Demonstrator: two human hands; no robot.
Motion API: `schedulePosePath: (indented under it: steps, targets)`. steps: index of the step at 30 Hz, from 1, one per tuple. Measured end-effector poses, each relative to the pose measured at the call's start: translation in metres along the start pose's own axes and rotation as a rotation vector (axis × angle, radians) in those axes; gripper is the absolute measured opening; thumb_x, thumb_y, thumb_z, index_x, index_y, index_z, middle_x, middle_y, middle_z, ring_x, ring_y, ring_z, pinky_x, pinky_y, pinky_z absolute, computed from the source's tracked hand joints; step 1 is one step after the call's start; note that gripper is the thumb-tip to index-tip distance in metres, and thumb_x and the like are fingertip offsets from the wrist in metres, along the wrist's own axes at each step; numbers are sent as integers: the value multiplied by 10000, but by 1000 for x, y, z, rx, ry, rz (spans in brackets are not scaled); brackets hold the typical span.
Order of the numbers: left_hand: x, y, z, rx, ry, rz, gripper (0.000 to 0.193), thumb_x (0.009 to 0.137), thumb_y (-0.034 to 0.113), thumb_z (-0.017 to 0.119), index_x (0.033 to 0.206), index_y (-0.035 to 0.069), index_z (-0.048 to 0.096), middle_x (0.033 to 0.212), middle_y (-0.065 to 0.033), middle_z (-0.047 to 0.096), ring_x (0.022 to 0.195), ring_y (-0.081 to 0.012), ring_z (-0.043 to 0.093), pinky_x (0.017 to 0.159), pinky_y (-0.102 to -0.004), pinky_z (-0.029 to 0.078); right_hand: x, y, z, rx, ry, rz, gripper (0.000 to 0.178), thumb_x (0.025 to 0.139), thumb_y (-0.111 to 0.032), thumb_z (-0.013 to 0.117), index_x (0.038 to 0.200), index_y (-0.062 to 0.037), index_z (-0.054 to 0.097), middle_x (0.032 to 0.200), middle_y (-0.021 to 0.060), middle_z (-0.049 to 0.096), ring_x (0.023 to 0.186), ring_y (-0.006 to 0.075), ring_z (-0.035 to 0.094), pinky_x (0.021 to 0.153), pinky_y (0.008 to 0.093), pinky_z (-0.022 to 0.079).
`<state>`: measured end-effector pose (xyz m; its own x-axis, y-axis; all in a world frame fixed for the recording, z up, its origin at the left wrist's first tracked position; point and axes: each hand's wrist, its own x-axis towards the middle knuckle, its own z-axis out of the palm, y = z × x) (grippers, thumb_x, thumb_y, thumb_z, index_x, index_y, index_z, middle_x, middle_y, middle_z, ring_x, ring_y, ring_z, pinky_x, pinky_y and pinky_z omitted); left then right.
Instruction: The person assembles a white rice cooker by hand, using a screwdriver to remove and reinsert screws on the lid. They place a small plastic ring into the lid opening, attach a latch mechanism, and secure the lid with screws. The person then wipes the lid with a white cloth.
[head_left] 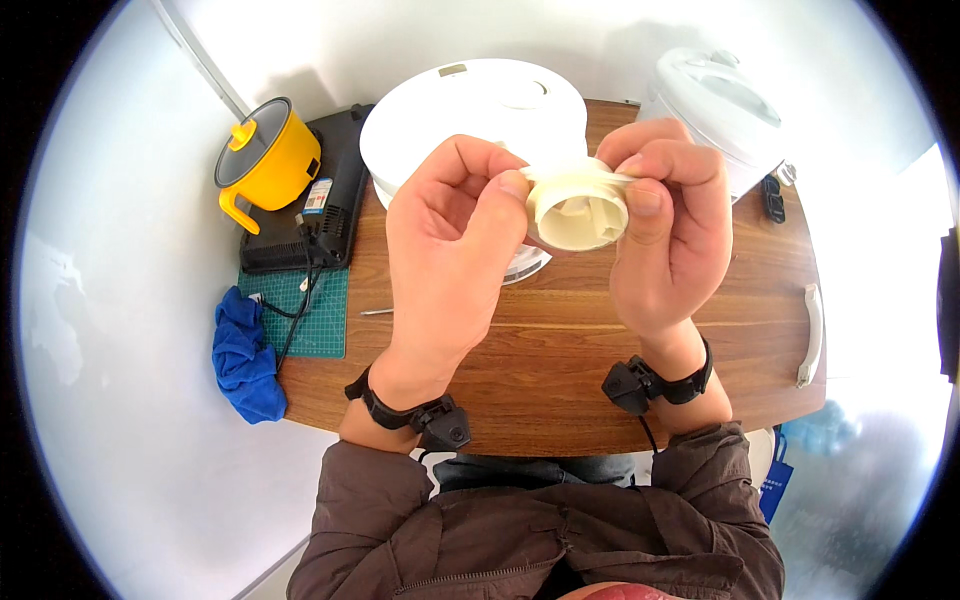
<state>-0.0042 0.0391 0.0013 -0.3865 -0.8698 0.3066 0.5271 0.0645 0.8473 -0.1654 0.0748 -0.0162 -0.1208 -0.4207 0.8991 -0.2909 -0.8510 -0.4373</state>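
Observation:
Between my two hands, raised over the table, is a cream-coloured plastic ring-shaped part (577, 215) with a hollow round opening facing me. My left hand (455, 215) pinches its left tab between thumb and fingers. On the other side, my right hand (675, 225) pinches the right tab the same way. Behind the hands sits a large round white appliance (440, 110) with a smooth lid. Part of a white curved piece (527, 264) shows below the ring part, mostly hidden by my left hand. A thin metal rod (377, 312), perhaps a screwdriver shaft, lies left of my left wrist.
A yellow pot (290, 160) with a grey lid stands on a black appliance (335, 200) at the left. Nearby lie a green cutting mat (325, 325) and a blue cloth (243, 355). At right are a white rice cooker (700, 120) and a loose white handle (811, 335).

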Motion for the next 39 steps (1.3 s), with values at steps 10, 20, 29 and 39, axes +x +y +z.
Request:
schedulePosePath:
  steps: [10,20,29,39]
  targets:
    - [4,0,-1,-76,-63,-80,113,1029,59,528,1033,-35,592,979,-123,705,844,-161,729,703,-338,673,-1,1,3,9,9,17,125,1075,-90,547,1135,16,516,1067,144,609,885,133,546,796,255,482]
    - [6,-4,-4,-125,-89,-169,239,1047,140,434,1098,-22,603,1021,-160,742,865,-225,766,701,-380,681,-2,2,5,-15,-4,10,94,1071,-54,528,1131,17,517,1064,135,606,872,123,545,794,249,485]
    - [3,-2,0,-21,-72,-22,226,1066,140,465,1159,-36,573,1079,-172,721,932,-251,757,765,-417,684,-3,-2,8,68,75,118,98,1082,-80,535,1113,12,527,1062,100,628,879,89,555,819,238,496]
    - [-3,-24,8,175,-132,399,286,1043,151,603,1247,-29,513,1235,-169,642,1099,-254,701,856,-428,667,-3,4,5,196,252,260,158,1095,-146,553,1125,9,553,1121,87,657,958,86,596,855,233,507]
